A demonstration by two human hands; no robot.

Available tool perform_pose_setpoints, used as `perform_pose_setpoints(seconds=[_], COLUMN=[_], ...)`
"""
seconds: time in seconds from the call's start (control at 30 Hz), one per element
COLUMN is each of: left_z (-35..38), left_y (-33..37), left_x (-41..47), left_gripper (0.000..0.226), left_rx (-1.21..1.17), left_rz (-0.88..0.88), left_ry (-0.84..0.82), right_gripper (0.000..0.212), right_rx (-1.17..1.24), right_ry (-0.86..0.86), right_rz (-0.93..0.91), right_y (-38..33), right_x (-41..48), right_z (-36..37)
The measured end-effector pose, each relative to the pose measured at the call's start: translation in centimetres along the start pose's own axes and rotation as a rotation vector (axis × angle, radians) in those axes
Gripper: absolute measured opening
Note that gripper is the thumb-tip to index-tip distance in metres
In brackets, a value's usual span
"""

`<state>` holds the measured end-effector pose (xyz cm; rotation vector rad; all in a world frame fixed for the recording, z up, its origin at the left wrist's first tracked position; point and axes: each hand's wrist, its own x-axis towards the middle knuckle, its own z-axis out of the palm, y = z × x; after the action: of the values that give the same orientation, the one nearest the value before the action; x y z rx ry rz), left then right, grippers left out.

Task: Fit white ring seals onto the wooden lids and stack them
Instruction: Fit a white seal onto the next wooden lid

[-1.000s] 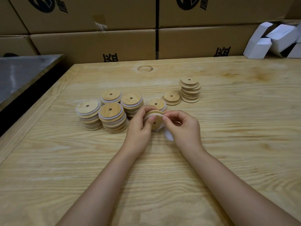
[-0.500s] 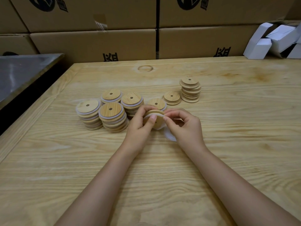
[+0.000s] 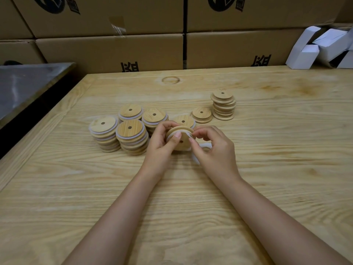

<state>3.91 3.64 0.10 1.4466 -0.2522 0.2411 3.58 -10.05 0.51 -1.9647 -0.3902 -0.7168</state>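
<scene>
Right hand rose, left hand gripping tilted lid

Wood table w/ 7 lid stacks, mid-back.

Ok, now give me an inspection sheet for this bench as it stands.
Surface: light wooden table, with grain and a knot ring visible.
Job's things: round wooden lid with centre hole, held tilted; white ring seal partly round its edge; stacks of sealed lids at left; stack of bare lids at right; loose white rings under the right hand.
Clutter: white folded cartons, far right.
Grippers: left hand grips the lid; right hand pinches the seal.
Cables: nothing seen.
Surroundings: brown cardboard boxes behind; grey metal surface at left.
</scene>
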Motion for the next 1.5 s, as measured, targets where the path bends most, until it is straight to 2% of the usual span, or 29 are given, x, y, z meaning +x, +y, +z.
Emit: perform_pose_setpoints(seconds=[0.13, 0.3, 0.43, 0.6, 0.97, 1.2, 1.5], left_z=[0.15, 0.30, 0.35, 0.20, 0.28, 0.38, 0.25], left_y=[0.20, 0.34, 0.52, 0.52, 0.35, 0.55, 0.73], left_x=[0.00, -0.06, -0.08, -0.05, -0.06, -0.10, -0.07], left_gripper=[0.017, 0.017, 0.016, 0.020, 0.014, 0.017, 0.015], left_rx=[0.002, 0.004, -0.051, -0.088, -0.116, -0.094, -0.074], left_rz=[0.014, 0.022, -0.015, -0.074, -0.143, -0.130, -0.168], left_ry=[-0.010, -0.004, 0.021, 0.034, 0.055, 0.045, 0.082], right_gripper=[0.008, 0.018, 0.027, 0.023, 0.012, 0.019, 0.020], right_rx=[0.057, 0.257, 0.368, 0.388, 0.134, 0.326, 0.442], right_ry=[0.008, 0.002, 0.002, -0.046, -0.052, -0.011, -0.033], right_rz=[0.009, 0.255, 0.363, 0.338, 0.139, 0.377, 0.435], right_y=[-0.03, -0.02, 0.08, -0.02, -0.14, 0.25, 0.60], right_x=[-0.05, 0.17, 0.42, 0.65, 0.04, 0.28, 0.65], right_z=[-0.01, 0.08, 0.18, -0.16, -0.07, 0.03, -0.10])
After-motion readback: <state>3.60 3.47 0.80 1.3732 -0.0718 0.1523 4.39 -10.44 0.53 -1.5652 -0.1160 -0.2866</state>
